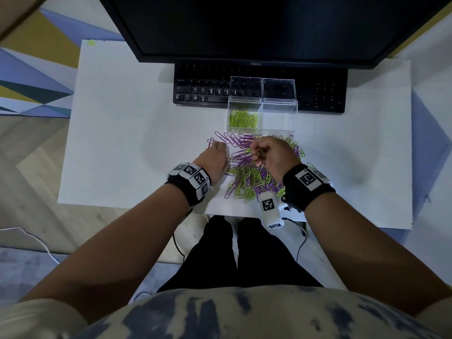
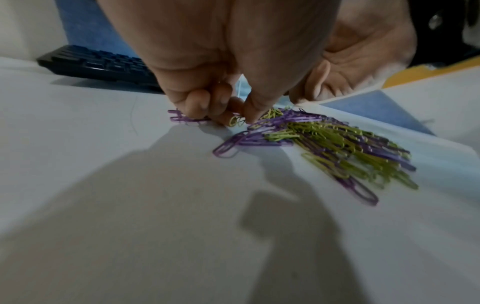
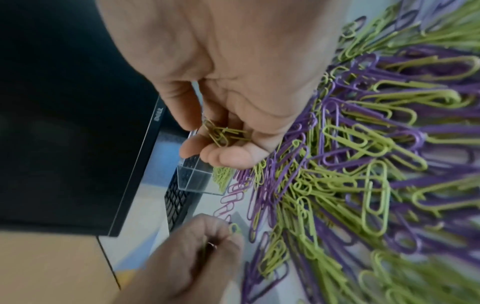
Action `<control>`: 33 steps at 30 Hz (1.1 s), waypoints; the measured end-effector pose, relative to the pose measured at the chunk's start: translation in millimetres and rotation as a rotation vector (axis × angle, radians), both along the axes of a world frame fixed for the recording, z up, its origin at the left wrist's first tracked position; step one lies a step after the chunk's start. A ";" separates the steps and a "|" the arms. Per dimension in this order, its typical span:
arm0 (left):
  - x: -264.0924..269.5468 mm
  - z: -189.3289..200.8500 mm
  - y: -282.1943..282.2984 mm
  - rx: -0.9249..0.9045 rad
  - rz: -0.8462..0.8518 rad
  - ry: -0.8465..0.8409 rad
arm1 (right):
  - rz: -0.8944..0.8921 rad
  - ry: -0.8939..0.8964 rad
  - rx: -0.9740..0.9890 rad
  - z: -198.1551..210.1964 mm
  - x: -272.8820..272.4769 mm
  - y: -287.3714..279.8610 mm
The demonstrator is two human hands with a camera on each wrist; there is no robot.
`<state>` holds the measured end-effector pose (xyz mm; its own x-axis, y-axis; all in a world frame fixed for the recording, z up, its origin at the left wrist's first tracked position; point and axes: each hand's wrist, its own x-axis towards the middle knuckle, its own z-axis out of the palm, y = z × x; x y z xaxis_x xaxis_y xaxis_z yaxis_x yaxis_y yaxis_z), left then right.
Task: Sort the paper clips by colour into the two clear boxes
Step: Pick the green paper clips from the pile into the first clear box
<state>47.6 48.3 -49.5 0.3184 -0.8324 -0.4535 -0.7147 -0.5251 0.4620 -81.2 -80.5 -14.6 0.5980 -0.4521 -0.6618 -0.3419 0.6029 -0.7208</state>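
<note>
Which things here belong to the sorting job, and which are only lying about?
Job:
- mixed clip pile
- left box, holding green clips
- right box, no clips seen in it
- right hand, holding green clips
- left hand, pinching a green clip

Lying about:
- keyboard
- monitor
- table
</note>
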 end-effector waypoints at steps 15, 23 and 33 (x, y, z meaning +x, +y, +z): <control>25.2 20.8 8.2 -0.266 1.057 1.006 | 0.942 0.247 -1.080 -25.6 27.1 26.1; 3.0 15.0 11.9 -0.067 0.441 0.379 | 0.713 0.204 -0.889 -22.1 24.9 18.2; 10.1 1.3 18.1 -0.078 0.308 0.048 | 0.442 0.293 -0.672 -12.5 8.7 -4.4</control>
